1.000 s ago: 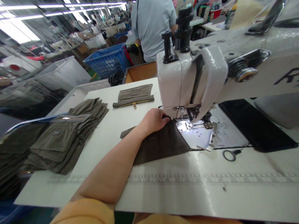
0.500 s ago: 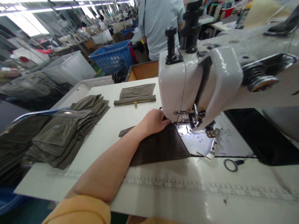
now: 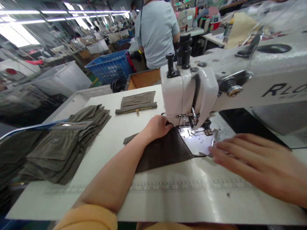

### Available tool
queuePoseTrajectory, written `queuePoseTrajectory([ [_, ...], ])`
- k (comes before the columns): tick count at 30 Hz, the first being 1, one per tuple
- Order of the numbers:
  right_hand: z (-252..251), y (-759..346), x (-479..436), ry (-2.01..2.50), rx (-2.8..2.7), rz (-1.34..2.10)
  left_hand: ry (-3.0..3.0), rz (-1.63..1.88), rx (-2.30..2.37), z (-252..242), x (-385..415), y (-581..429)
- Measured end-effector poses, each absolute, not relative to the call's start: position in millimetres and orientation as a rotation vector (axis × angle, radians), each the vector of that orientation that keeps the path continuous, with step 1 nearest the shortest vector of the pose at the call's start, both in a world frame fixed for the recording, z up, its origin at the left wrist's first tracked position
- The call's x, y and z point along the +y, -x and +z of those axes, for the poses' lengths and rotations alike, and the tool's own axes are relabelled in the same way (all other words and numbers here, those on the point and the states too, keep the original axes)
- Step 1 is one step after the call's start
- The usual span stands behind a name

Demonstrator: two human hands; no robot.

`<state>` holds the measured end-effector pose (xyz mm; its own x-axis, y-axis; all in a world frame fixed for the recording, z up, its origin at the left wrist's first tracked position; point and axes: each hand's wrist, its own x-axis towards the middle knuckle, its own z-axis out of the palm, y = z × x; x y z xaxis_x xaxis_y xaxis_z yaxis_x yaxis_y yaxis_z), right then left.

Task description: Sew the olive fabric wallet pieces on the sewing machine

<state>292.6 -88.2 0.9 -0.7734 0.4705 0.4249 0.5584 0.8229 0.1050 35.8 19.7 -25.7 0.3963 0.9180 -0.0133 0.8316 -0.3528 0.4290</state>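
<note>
My left hand (image 3: 158, 127) is closed on the far edge of a dark brown, leather-like panel (image 3: 165, 151), just left of the needle area. The panel lies flat, one side against the shiny metal bed plate (image 3: 195, 143) of a white sewing machine (image 3: 189, 92). A grey-brown strip end (image 3: 130, 138) sticks out from beneath my forearm. Over the right of the plate is my right hand (image 3: 256, 163), slightly blurred, its fingers stretched out. Its fingertips are beside a small metal guide (image 3: 214, 140), mostly covering it; I cannot tell whether they touch.
Stacked grey-brown fabric pieces (image 3: 62, 140) lie at the left. A zippered piece (image 3: 137, 102) rests farther back. A printed ruler (image 3: 172, 187) runs along the table's front. Beyond are a blue basket (image 3: 109, 67), a wooden box (image 3: 144, 79) and a person (image 3: 157, 33) facing away.
My right hand has come in from the right, over the metal guide and the ring-shaped item. The left hand stays on the panel. The camera view has shifted, showing more of the machine arm.
</note>
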Motion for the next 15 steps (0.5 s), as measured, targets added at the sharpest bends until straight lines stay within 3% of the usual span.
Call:
queuePoseTrajectory([
  [6,-15,-233,-59,0.555,-2.919,-0.256,-2.344,0.314,1.489,-30,21,-35],
  [15,-29,-238,-55,0.662,-2.719,0.067,-2.341,0.273,1.492,-25,21,-37],
])
